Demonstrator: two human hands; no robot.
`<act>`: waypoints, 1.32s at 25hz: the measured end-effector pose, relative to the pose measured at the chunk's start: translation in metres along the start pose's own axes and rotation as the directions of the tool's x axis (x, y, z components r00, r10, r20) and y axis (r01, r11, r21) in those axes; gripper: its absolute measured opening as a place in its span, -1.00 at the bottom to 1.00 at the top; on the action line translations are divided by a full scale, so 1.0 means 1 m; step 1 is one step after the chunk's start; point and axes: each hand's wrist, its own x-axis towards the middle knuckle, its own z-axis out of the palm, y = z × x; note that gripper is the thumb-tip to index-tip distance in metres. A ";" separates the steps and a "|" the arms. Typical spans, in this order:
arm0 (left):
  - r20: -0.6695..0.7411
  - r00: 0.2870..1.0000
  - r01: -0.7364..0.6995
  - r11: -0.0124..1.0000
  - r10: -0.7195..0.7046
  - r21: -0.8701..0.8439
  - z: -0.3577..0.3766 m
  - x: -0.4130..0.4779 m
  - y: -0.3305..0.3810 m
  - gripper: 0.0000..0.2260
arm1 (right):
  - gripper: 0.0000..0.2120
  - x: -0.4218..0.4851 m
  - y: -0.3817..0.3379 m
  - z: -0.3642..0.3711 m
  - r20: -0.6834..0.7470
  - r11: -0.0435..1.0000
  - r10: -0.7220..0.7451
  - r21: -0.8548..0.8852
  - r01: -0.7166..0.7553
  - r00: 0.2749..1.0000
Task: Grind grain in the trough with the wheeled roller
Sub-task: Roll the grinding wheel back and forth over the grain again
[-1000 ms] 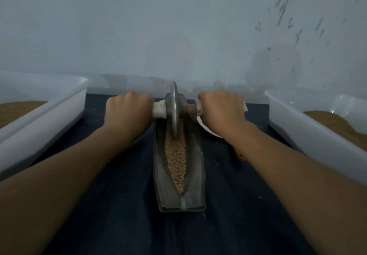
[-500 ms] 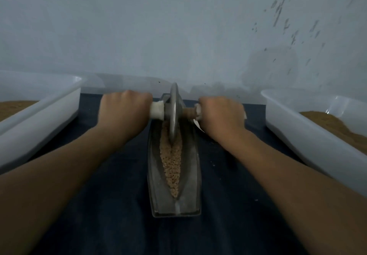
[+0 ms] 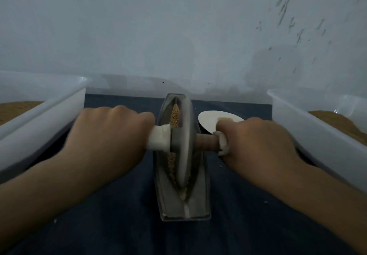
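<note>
- The grinding is under way but not done, I think: the grain [image 3: 175, 115] looks like small tan bits, not fine powder yet.
- The grain lies in a thin line down the groove of the trough [image 3: 183, 205]. Most shows at the far end, and a little shows at the near end under the wheel [image 3: 184, 145].
- The wheel stands on its edge in the middle of the trough, right on the grain.
- The left hand [image 3: 111, 135] is left of the trough, with its fingers curled tight round the white handle [image 3: 158, 140].
- The right hand [image 3: 256, 141] is right of the trough, with its fingers curled round the other end of the rod.
- I guess many more rolls along the trough are needed.
- A white plate [image 3: 208, 118] lies just right of the trough's far end.
- A white tub [image 3: 45, 119] sits on each side of the trough, with brown stuff inside.
</note>
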 end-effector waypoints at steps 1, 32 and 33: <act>0.027 0.999 0.041 0.999 -0.040 -0.009 0.013 0.010 0.004 -0.63 | -0.69 0.011 -0.004 0.013 0.053 0.997 0.045 -0.060 -0.041 0.998; -0.047 0.999 -0.011 1.000 0.011 -0.012 -0.003 0.008 0.005 -0.67 | -0.68 0.002 -0.001 0.000 0.091 1.000 0.003 -0.010 -0.003 0.996; 0.005 0.999 0.038 0.999 -0.038 0.009 0.009 0.020 0.009 -0.67 | -0.66 0.012 -0.005 0.013 0.129 0.996 0.045 -0.084 -0.034 0.991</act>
